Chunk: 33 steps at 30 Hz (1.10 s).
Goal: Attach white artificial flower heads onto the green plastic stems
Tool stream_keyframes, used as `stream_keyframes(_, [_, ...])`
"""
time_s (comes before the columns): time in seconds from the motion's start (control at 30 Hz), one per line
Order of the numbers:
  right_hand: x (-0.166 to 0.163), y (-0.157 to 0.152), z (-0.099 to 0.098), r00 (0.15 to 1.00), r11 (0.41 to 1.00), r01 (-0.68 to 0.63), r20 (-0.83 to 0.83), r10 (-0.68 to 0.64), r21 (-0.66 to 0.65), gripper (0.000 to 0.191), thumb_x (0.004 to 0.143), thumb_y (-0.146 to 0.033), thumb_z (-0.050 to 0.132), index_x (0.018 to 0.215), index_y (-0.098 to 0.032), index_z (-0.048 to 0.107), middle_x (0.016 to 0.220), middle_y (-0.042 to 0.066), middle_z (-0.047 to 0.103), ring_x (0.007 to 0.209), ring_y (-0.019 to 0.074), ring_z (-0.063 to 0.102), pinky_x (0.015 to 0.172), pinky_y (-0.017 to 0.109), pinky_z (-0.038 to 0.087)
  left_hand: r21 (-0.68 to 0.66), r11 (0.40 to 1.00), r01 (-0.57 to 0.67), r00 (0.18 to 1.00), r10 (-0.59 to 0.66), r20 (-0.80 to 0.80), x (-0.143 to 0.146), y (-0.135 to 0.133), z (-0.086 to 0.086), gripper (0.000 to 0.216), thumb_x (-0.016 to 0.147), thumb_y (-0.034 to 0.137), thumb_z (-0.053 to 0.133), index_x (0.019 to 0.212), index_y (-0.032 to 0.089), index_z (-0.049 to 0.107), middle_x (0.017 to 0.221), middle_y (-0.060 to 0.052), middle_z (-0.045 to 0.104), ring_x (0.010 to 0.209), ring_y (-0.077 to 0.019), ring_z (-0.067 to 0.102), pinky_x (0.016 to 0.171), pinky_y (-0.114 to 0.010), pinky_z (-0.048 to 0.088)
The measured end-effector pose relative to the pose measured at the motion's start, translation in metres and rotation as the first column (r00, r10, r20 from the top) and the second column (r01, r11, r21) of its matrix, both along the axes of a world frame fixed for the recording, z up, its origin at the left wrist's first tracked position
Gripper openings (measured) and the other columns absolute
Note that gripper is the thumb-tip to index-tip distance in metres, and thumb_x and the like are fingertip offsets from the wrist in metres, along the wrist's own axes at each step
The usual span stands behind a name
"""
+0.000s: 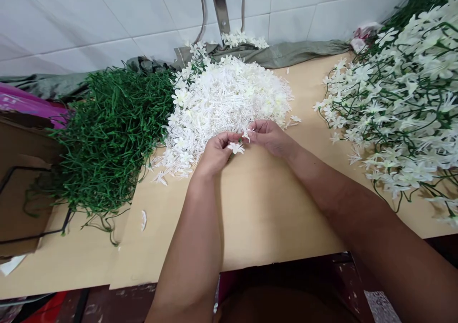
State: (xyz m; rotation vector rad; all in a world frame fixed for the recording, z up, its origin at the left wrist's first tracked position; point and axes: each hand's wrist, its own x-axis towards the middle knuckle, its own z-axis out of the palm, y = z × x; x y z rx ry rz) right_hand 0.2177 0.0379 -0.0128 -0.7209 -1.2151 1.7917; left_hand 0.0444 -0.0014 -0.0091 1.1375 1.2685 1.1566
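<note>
My left hand (214, 153) is closed, pinching a small white artificial flower (236, 147) at its fingertips. My right hand (271, 136) is closed too, its fingers pinched on a second small white flower piece (246, 134) right beside the first. Both hands meet at the near edge of a big heap of loose white plastic flowers (229, 98) on the tan table (265, 213).
A tangle of green plastic stems (110, 132) lies left of the heap. Assembled white-flowered green sprays (400, 103) pile up at the right. A cardboard box (21, 189) sits at far left, with pink plastic (25, 102) behind it. White tiled wall (107, 17) stands behind.
</note>
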Motion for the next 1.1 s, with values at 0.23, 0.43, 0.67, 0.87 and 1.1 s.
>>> stream_keyframes(0.23, [-0.002, 0.001, -0.002, 0.999, 0.999, -0.037, 0.006, 0.037, -0.016, 0.051, 0.047, -0.044, 0.096, 0.069, -0.015, 0.06, 0.062, -0.003, 0.063, 0.061, 0.0068, 0.057, 0.063, 0.021, 0.048, -0.016, 0.999, -0.028, 0.996, 0.029, 0.078, 0.003, 0.002, 0.0, 0.024, 0.045, 0.024, 0.086, 0.059, 0.015, 0.068, 0.058, 0.0, 0.066, 0.052, -0.0087, 0.053, 0.05, -0.02, 0.04])
stream_keyframes(0.43, [-0.002, -0.002, 0.0, 0.998, 0.997, -0.048, -0.039, 0.046, -0.057, 0.051, 0.045, -0.044, 0.097, 0.069, -0.016, 0.061, 0.064, -0.004, 0.063, 0.066, 0.0097, 0.064, 0.074, 0.028, 0.059, -0.013, 1.0, -0.018, 0.998, 0.019, 0.06, 0.002, 0.002, -0.001, 0.023, 0.052, 0.029, 0.085, 0.063, 0.015, 0.071, 0.055, 0.0, 0.064, 0.047, -0.008, 0.048, 0.047, -0.021, 0.035])
stream_keyframes(0.67, [-0.004, -0.003, 0.004, 1.0, 1.0, 0.003, 0.014, -0.003, -0.031, 0.053, 0.041, -0.048, 0.096, 0.064, -0.016, 0.06, 0.061, -0.005, 0.063, 0.063, 0.008, 0.062, 0.071, 0.026, 0.059, 0.032, 0.999, 0.022, 0.999, -0.021, -0.027, -0.003, 0.006, -0.008, 0.017, 0.062, 0.029, 0.081, 0.067, 0.015, 0.073, 0.057, -0.001, 0.062, 0.05, -0.0087, 0.047, 0.048, -0.021, 0.033])
stream_keyframes(0.87, [-0.005, -0.002, 0.005, 0.992, 0.995, 0.05, 0.107, -0.059, 0.086, 0.051, 0.043, -0.048, 0.095, 0.065, -0.018, 0.06, 0.064, -0.002, 0.065, 0.066, 0.0113, 0.063, 0.068, 0.026, 0.055, 0.04, 0.999, 0.017, 1.0, -0.017, 0.008, -0.002, 0.009, -0.01, 0.027, 0.058, 0.036, 0.087, 0.064, 0.016, 0.07, 0.057, -0.001, 0.062, 0.049, -0.0088, 0.046, 0.047, -0.022, 0.032])
stream_keyframes(1.1, [-0.006, -0.005, 0.0, 0.966, 0.966, 0.09, 0.213, -0.143, 0.242, 0.048, 0.054, -0.054, 0.089, 0.069, -0.021, 0.058, 0.065, -0.002, 0.064, 0.063, 0.013, 0.059, 0.064, 0.029, 0.049, 0.053, 0.998, -0.017, 1.0, 0.018, -0.019, 0.001, 0.009, -0.006, 0.026, 0.065, 0.034, 0.085, 0.06, 0.016, 0.066, 0.053, 0.002, 0.056, 0.049, -0.0083, 0.043, 0.048, -0.022, 0.031])
